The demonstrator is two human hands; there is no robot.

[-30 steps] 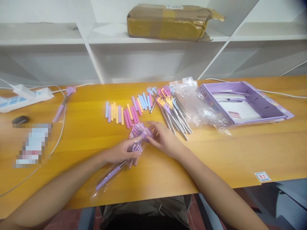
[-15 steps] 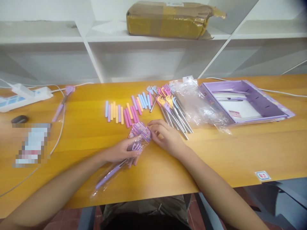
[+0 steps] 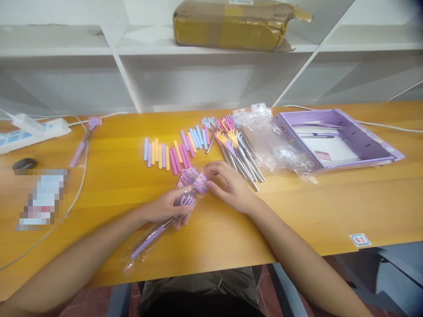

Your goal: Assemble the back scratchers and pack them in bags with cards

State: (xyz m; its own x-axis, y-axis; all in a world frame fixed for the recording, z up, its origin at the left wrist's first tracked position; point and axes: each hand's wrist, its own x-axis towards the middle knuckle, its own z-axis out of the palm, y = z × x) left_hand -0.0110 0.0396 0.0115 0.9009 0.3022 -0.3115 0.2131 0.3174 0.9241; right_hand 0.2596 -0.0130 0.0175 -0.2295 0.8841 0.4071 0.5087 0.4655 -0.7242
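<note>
A purple back scratcher (image 3: 147,243) with a metal shaft lies inside a clear plastic bag (image 3: 129,265). My left hand (image 3: 168,206) is closed around it just below its claw head. At the bag's top end sits a printed purple card (image 3: 201,183), its edge between the fingers of my right hand (image 3: 229,187). More printed cards (image 3: 188,175) lie on the table under it. Beyond my hands are loose coloured handle sleeves (image 3: 160,156) in pink, yellow, blue and purple. Back scratchers without sleeves (image 3: 243,158) are piled to their right, metal rods towards me.
Clear empty bags (image 3: 264,136) lie beside a purple open box (image 3: 360,132) on the right. On the left are a sleeved back scratcher (image 3: 79,152), a power strip (image 3: 33,134), a black mouse (image 3: 24,164) and a blurred-out phone-like object (image 3: 44,198). A taped carton (image 3: 231,26) sits on the shelf.
The printed card at the bag's top has turned more upright in my right fingers, which have shifted slightly. My left hand keeps its hold on the back scratcher.
</note>
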